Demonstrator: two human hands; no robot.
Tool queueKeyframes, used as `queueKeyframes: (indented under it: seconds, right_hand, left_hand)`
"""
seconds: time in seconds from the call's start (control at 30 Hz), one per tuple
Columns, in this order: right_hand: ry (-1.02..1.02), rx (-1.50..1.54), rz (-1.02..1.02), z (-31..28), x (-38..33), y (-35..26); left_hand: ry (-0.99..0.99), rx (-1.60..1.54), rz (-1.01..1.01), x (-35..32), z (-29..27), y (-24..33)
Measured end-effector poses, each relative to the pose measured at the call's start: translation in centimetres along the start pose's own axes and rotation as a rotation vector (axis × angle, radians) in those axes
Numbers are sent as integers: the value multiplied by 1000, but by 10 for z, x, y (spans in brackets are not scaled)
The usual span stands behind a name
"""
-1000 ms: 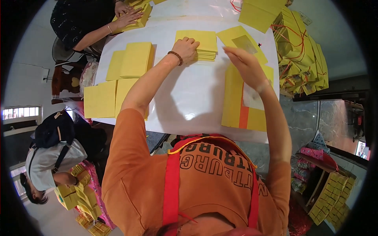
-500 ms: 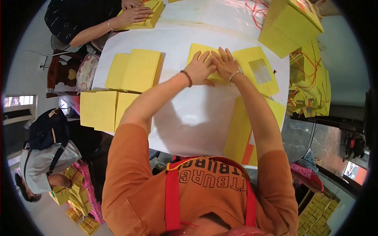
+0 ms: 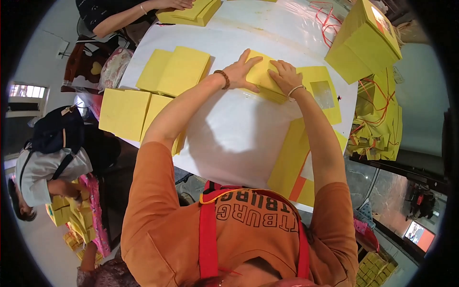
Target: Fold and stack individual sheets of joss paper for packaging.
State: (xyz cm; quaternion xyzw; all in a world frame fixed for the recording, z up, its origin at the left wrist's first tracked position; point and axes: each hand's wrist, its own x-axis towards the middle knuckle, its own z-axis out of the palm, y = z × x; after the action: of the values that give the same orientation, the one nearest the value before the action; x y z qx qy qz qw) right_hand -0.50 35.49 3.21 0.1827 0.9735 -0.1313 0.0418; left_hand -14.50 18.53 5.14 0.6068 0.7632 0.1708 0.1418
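Observation:
A thick yellow paper block (image 3: pixel 262 75) lies on the white table between my hands, its near side face showing. My left hand (image 3: pixel 237 71) rests against its left end with fingers spread, the thumb by the near edge. At the other end my right hand (image 3: pixel 288 79) has its fingers apart over the top and right side. Just beyond my right hand lies a flat yellow sheet with a clear window (image 3: pixel 323 94). Under my right forearm is another yellow piece (image 3: pixel 284 162) with an orange strip. Whether the block is folded or stacked I cannot tell.
Yellow stacks (image 3: pixel 184 71) stand at the left of the white table (image 3: pixel 227 162). A tall yellow block (image 3: pixel 356 45) and red strings (image 3: pixel 329 24) are at the far right. Another person's hand (image 3: pixel 179 4) rests on a yellow pile at the far left.
My hands have moved apart, from close together flat on the yellow paper to its two ends. The block now shows a thick side face. The view has shifted slightly.

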Motion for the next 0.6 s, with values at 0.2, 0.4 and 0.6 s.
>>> queueKeyframes:
  seconds: [0.2,0.4,0.6]
  right_hand:
    - [24,151,31,-11,-4,12]
    - [77,108,18,-3,-10,1]
    - [102,48,-29,7,-2,16]
  left_hand:
    - [-71,-155,43,9,-16,13]
    - [-177,311,-26,-1,-22,38]
    - [175,396,226,-2,40,40]
